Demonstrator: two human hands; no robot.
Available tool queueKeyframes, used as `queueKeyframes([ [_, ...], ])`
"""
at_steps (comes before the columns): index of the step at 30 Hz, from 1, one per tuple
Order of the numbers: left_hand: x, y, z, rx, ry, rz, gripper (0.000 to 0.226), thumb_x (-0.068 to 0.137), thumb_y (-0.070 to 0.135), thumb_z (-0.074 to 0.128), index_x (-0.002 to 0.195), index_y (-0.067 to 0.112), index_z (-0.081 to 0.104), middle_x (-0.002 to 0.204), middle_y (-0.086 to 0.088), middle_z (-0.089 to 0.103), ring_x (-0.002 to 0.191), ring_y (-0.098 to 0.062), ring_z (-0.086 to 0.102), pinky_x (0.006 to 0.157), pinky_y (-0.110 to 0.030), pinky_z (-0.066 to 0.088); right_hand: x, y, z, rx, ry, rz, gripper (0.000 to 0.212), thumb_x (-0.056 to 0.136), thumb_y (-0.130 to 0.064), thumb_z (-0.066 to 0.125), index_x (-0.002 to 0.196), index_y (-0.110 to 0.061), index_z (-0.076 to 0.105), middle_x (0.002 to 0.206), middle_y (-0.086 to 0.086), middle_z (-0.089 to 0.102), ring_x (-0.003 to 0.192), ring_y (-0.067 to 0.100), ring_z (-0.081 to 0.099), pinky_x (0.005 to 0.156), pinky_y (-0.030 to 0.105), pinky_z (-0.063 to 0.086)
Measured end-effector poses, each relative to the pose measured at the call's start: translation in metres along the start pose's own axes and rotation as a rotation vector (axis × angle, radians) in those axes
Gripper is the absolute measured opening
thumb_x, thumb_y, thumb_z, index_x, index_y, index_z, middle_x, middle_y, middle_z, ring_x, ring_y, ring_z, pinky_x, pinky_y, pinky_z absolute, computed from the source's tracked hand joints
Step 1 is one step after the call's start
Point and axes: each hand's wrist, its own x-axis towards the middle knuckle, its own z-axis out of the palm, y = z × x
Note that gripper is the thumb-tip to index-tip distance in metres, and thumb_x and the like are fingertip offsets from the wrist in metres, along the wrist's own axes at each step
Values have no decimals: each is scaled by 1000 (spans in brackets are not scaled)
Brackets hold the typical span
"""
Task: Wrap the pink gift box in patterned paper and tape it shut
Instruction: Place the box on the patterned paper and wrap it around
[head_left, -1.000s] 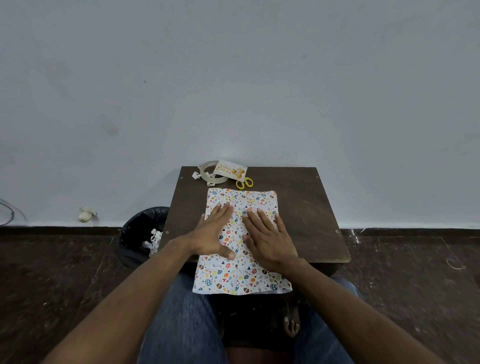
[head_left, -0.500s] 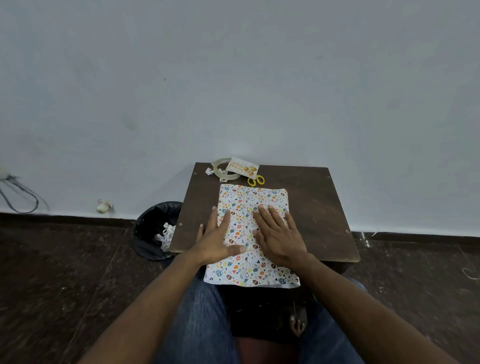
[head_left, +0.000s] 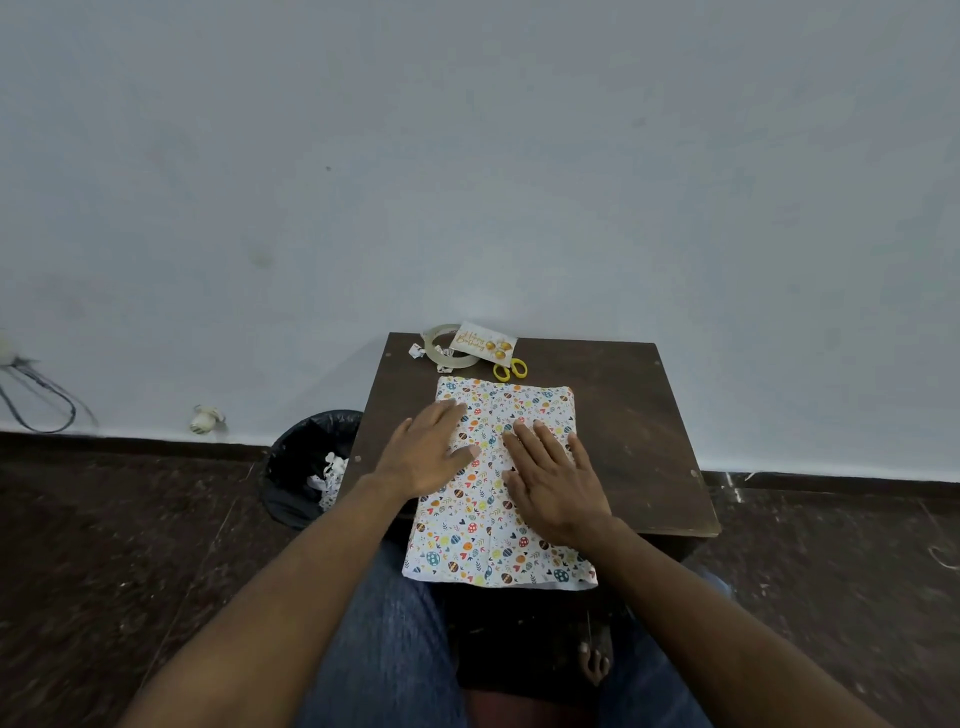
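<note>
The patterned paper (head_left: 498, 488) is white, printed with small coloured eggs, hearts and leaves, and lies folded over as a flat, long rectangle on the dark counter (head_left: 639, 431). Its far edge sits just near of the scissors; its near end hangs past the counter's near edge over the person's lap. A lengthwise crease runs down its middle. The pink gift box itself does not show; whether it lies under the paper cannot be told.

The left hand (head_left: 423, 452) rests flat on the paper's left edge, fingers straight and together, thumb out to the right. The right hand (head_left: 556, 486) lies flat right of the crease, fingers slightly spread.

At the counter's far edge lie a tape roll (head_left: 441, 347), a birthday card (head_left: 483, 343) and yellow-handled scissors (head_left: 510, 370). A black bin (head_left: 306, 462) stands on the floor to the left.

Compared with half a second ago, the left hand has slid farther out along the left edge, while the right hand has stayed put.
</note>
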Motion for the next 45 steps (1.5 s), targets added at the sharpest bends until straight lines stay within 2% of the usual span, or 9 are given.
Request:
queueKeyframes([
  [9, 26, 2, 5, 202, -194, 5, 72, 101, 59, 17, 155, 23, -13, 162, 3, -22, 147, -15, -23, 120, -51, -7, 1, -1, 1, 6, 21, 4, 81, 84, -63, -23, 156, -28, -10, 163, -8, -16, 149, 13, -19, 121, 47, -12],
  [15, 10, 6, 28, 93, 45, -5, 64, 102, 54, 19, 157, 25, 4, 164, 7, -10, 149, -15, -19, 120, -45, -6, 0, -1, 1, -6, 36, 4, 83, 81, -60, -25, 156, -26, -9, 163, -7, -15, 146, 10, -21, 119, 45, -13],
  [18, 4, 7, 32, 8, 33, -19, 66, 103, 54, 24, 157, 23, 5, 163, 5, -11, 148, -16, -21, 120, -44, -5, 1, -1, 3, -7, 41, 4, 79, 85, -59, -20, 156, -27, -9, 164, -7, -14, 146, 11, -21, 119, 45, -13],
  [27, -9, 4, 31, 43, -55, 123, 107, 70, 87, -11, 156, 24, -5, 160, 5, -23, 146, -11, -25, 119, -43, -8, 3, 3, 5, 21, 22, -5, 80, 82, -59, -18, 156, -29, -9, 163, -9, -16, 150, 13, -18, 120, 46, -12],
  [31, -9, 9, 33, 49, -43, 84, 94, 79, 78, 0, 156, 23, -2, 160, 5, -21, 147, -12, -24, 122, -46, -5, 4, 4, 5, 9, 20, -9, 80, 82, -60, -18, 156, -29, -10, 155, -14, -24, 149, 12, -19, 120, 46, -12],
  [34, -12, 19, 34, -33, -23, 8, 76, 98, 63, 27, 157, 23, 2, 162, 5, -17, 148, -12, -21, 122, -50, -4, 6, 9, 3, 9, 9, -41, 81, 85, -65, -20, 157, -28, -6, 155, -14, -23, 149, 12, -19, 122, 47, -11],
  [38, -24, 57, 51, -116, 87, -199, 71, 101, 52, 34, 157, 20, 5, 163, 3, -15, 149, -16, -20, 119, -46, -7, 12, 24, -9, -1, -47, -109, 80, 85, -58, -12, 158, -29, 3, 163, -14, -10, 150, 10, -14, 122, 47, -9],
  [41, -25, 93, 61, -300, 187, -398, 68, 100, 35, 43, 157, 18, 11, 164, 3, -9, 149, -16, -17, 120, -49, -5, 17, 36, -22, 18, -116, -150, 56, 102, -35, 19, 158, -29, 11, 165, -13, -1, 152, 11, -7, 121, 44, -6],
  [45, -15, 137, 61, -663, 277, -622, 71, 95, 21, 48, 157, 15, 13, 164, 6, -8, 149, -13, -17, 117, -53, -8, 32, 46, -39, 119, -209, -197, 61, 101, -5, 36, 157, -23, 20, 165, -9, 7, 152, 14, -1, 122, 44, -2],
])
